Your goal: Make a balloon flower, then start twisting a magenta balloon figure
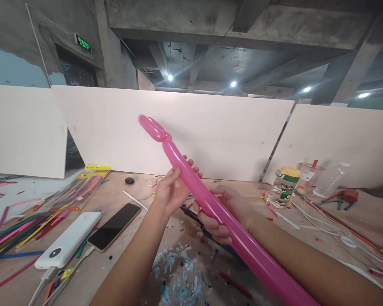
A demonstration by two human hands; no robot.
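A long pink modelling balloon point(207, 199) runs slantwise across the view, from the upper middle down past the bottom edge at the right. Its far end is twisted into a folded loop with a small bubble beside it. My left hand point(174, 187) is closed around the balloon below that twist, thumb on the near side and fingertips showing beyond it. Lower down, my right hand point(220, 216) wraps the balloon from the right, its fingers curled around the underside. A dark object, partly hidden, lies on the table beneath my hands.
On the left lie a white power bank point(68, 240), a phone point(115, 225) on a cable, and many uninflated balloons point(28, 229) beside a packet. A yellow-lidded bottle point(284, 187), a clear plastic bottle point(332, 180) and cables occupy the right. White panels point(217, 131) border the back.
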